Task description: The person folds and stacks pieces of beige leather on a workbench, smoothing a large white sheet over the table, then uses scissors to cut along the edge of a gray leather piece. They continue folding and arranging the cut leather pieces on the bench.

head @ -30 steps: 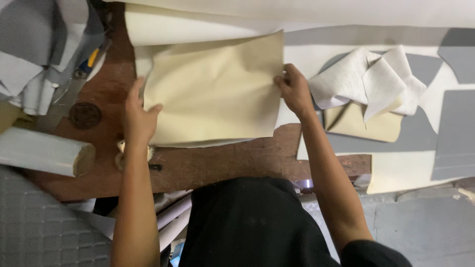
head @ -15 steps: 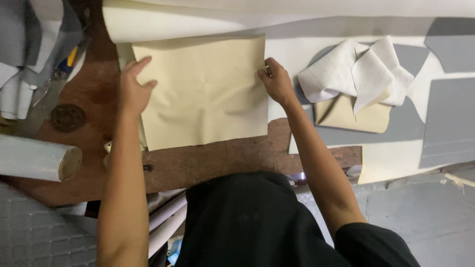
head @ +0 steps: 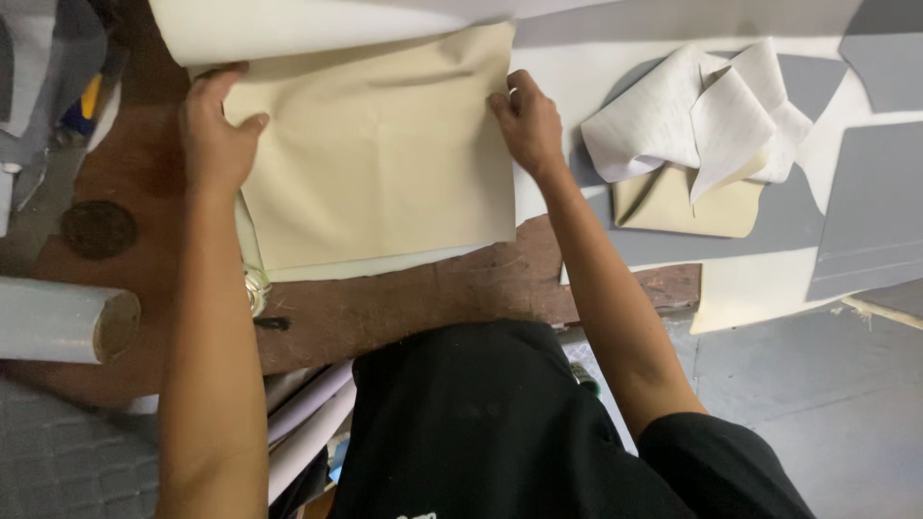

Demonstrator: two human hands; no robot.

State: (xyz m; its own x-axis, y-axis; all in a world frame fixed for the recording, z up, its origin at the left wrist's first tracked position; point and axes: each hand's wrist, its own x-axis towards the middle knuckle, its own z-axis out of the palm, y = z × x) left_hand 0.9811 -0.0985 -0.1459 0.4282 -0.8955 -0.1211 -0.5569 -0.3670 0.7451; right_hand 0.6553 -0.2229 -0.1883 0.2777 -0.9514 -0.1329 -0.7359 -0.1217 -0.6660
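A cream-beige sheet of material (head: 380, 154) lies flat on a worn brown wooden table (head: 404, 308). My left hand (head: 213, 130) presses on the sheet's upper left corner, fingers bent over its edge. My right hand (head: 527, 120) grips the sheet's right edge near the top corner. A paler cream sheet (head: 298, 24) lies under it and curls out along the top.
A crumpled pile of white lined pieces (head: 702, 111) rests on a beige piece (head: 687, 207) at the right. Grey panels (head: 870, 211) lie farther right. A white roll (head: 62, 322) sticks out at the left, with more rolls (head: 308, 413) below the table edge.
Both hands have slid up along the beige sheet toward its top corners. The view has also shifted, so the sheet sits higher in the frame.
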